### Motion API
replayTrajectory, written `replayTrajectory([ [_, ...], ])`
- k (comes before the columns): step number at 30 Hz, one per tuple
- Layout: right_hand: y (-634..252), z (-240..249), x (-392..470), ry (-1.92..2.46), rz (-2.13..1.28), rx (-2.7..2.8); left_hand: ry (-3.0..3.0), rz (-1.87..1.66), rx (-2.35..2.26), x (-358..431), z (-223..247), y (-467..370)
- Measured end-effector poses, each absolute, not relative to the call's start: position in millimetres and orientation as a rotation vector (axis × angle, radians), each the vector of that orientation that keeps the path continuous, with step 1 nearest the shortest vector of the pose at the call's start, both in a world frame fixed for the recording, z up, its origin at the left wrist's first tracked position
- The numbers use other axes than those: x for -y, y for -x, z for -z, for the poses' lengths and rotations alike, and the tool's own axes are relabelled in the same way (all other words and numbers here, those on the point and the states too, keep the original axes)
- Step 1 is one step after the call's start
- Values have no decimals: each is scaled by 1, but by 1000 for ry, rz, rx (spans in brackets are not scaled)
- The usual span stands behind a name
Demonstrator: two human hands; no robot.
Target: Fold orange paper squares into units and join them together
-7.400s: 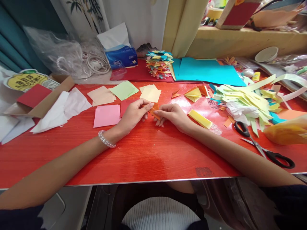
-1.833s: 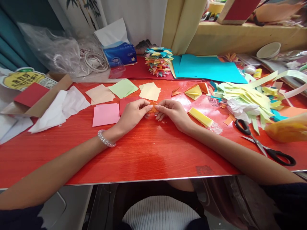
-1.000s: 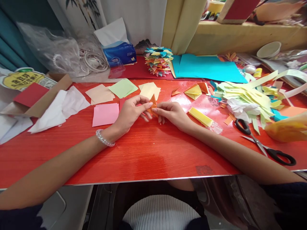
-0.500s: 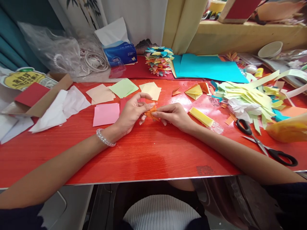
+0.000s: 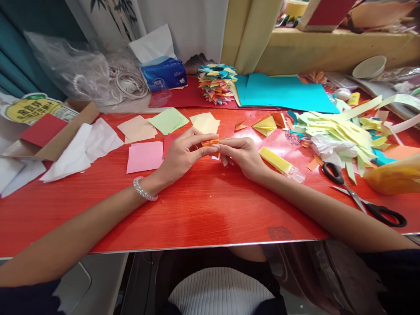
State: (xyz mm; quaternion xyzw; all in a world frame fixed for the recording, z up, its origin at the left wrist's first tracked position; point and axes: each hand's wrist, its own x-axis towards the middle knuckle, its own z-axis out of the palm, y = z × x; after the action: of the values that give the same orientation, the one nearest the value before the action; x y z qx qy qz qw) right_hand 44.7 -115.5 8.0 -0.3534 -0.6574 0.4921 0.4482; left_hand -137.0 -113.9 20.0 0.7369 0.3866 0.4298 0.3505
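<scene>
Between my two hands, above the middle of the red table, is a small folded piece of orange paper [image 5: 210, 142]. My left hand [image 5: 185, 152] pinches it between thumb and forefinger from the left. From the right, my right hand [image 5: 241, 154] grips its near side with closed fingertips, which cover part of it. Just behind the hands lie pale yellow paper squares [image 5: 206, 122]. Pink squares [image 5: 144, 157] rest left of my left hand, with red paper [image 5: 167, 142] partly hidden behind it. A folded yellow paper strip [image 5: 275, 160] lies right of my right hand.
Black-handled scissors [image 5: 361, 197] lie open at the right, beside a heap of pale green paper strips [image 5: 337, 131]. A multicoloured folded-paper stack [image 5: 217, 83] stands at the back, near blue sheets [image 5: 288, 92] and a tissue pack [image 5: 164, 72]. A cardboard box [image 5: 70, 127] sits left.
My left thumb and forefinger have closed onto the orange paper, which is now turned edge-on and slightly higher. My right fingers have shifted slightly upward with it.
</scene>
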Motion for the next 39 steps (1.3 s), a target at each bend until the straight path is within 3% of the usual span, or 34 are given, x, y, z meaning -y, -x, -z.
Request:
replayTrajectory([
  [39, -35, -9, 116, 828, -1441, 1278, -1728, -1306, -1016, 121, -21, 133],
])
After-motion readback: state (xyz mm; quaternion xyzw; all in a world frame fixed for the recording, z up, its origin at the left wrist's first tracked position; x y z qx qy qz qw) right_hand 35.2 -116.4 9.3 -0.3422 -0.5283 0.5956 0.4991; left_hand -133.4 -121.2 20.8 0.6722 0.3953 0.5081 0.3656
